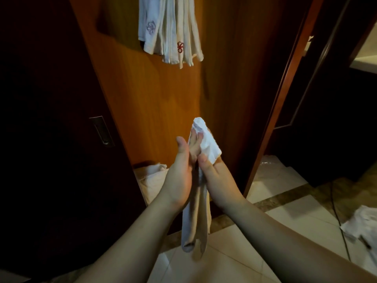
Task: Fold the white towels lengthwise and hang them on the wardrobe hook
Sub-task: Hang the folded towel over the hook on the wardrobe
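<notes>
A folded white towel (208,144) runs between my two palms, its upper end sticking out above my fingers and its lower end (194,227) hanging toward the floor. My left hand (181,172) lies flat against the towel's left side, fingers straight and thumb up. My right hand (212,176) holds it from the right, thumb pressed on the cloth. Several white towels (169,31) with embroidered emblems hang on the wooden wardrobe panel (234,78) above; the hook itself is out of frame.
A dark sliding door with a recessed handle (102,130) stands at left. A pile of white cloth (152,178) lies at the wardrobe's foot, and more white cloth (362,225) lies on the tiled floor at right. A door frame (279,99) rises on the right.
</notes>
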The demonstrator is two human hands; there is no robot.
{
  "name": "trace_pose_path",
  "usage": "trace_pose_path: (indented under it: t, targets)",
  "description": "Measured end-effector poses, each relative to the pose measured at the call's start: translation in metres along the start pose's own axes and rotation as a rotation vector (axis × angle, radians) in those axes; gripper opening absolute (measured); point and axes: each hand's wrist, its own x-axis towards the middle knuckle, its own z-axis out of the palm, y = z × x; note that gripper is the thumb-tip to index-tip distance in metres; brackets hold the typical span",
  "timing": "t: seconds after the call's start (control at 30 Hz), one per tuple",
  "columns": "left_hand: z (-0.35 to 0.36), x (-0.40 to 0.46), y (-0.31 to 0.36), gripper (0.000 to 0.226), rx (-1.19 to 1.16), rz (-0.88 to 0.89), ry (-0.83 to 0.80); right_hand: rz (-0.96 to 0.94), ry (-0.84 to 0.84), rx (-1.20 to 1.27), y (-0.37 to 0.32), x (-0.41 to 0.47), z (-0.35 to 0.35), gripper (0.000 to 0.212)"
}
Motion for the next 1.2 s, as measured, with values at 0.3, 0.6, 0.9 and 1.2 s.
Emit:
trace_pose_path:
  t: [0.3,0.6,0.9,1.2]
  targets:
    - [-0.03,0.026,0.005,0.067,0.244,0.181,0.222,0.035,0.152,0.038,-0.029,0.036,-0.038,0.038]
    - [-0.066,0.068,0.038,0.067,0.069,-0.028,-0.07,0.118,-0.125,0.136,-0.08,0.088,-0.062,0.035]
    - [-0.022,0.062,0.028,0.02,-0.187,-0.117,-0.187,0.036,-0.115,0.405,-0.103,0.103,-0.082,0.035]
    - [-0.021,0.088,0.069,0.064,-0.255,-0.259,0.099,0.608,-0.123,0.601,0.021,0.052,-0.068,0.069]
